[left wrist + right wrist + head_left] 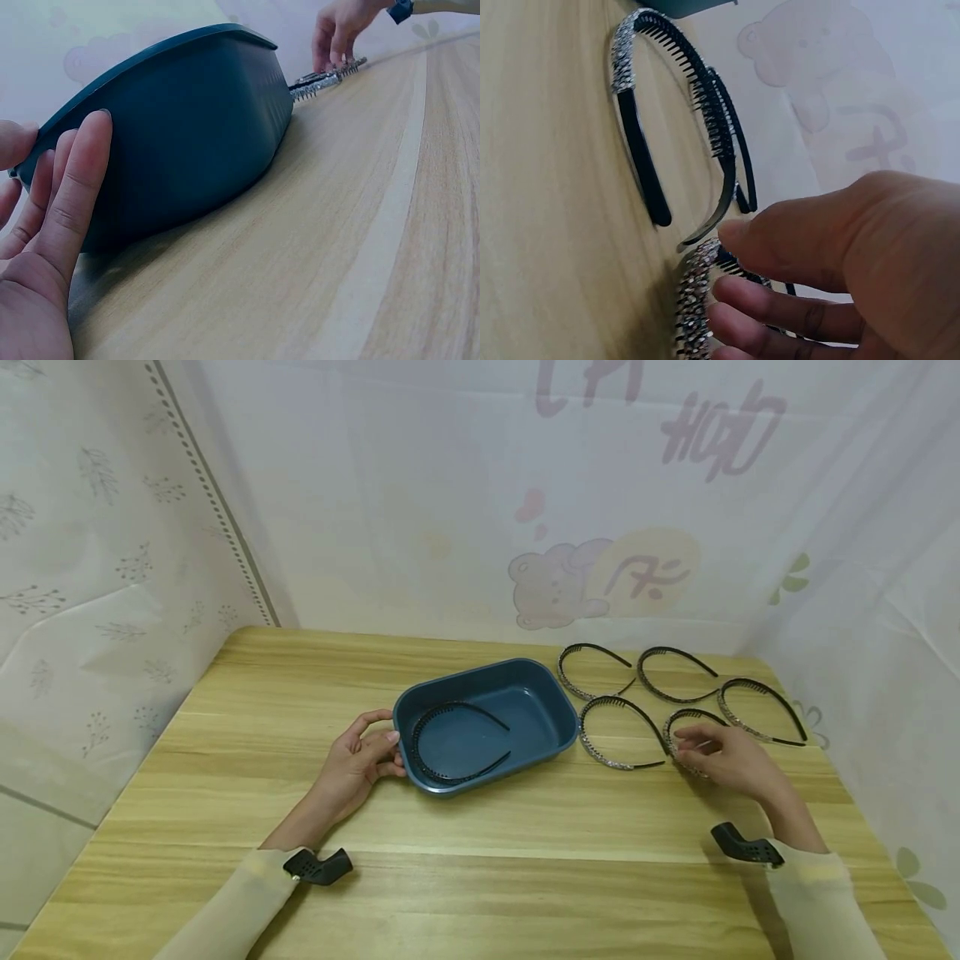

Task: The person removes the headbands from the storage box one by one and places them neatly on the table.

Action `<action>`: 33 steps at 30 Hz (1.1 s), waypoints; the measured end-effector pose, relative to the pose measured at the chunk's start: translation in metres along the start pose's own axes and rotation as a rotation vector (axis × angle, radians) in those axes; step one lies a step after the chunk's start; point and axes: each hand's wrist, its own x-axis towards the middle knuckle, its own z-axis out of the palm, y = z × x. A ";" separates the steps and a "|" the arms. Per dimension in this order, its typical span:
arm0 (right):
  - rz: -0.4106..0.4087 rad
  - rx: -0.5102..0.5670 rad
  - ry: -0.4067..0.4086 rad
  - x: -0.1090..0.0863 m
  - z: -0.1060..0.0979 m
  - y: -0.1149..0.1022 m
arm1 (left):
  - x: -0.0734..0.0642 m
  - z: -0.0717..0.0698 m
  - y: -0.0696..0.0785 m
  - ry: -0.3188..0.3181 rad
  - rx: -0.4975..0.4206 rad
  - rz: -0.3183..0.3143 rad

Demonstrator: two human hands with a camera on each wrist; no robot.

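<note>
My left hand [362, 762] holds the left end of a dark blue plastic basin [517, 664], thumb at the rim and fingers against the outer wall. Inside the basin lies a black toothed headband [437, 774]. My right hand [723, 760] is over a glittery headband [693, 311] on the table, thumb and fingertips right at its sparkling band and a gap between thumb and fingers. Part of that headband is hidden behind the hand. Left of it, another glittery headband [588, 739] lies beside the basin.
Behind these lie more headbands: one [564, 672] at the basin's far right corner, one [641, 677] further right, and one [738, 725] near the table's right side. Patterned curtains [420, 527] hang behind the wooden table [480, 877].
</note>
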 end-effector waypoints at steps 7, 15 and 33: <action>0.007 -0.003 0.016 -0.002 -0.004 -0.009 | 0.000 -0.001 -0.001 -0.001 -0.003 -0.002; -0.023 0.027 0.031 -0.003 -0.006 -0.026 | -0.001 -0.001 0.000 0.003 0.000 -0.007; -0.186 0.023 0.099 0.013 0.000 -0.067 | -0.001 0.000 0.001 0.015 0.014 -0.011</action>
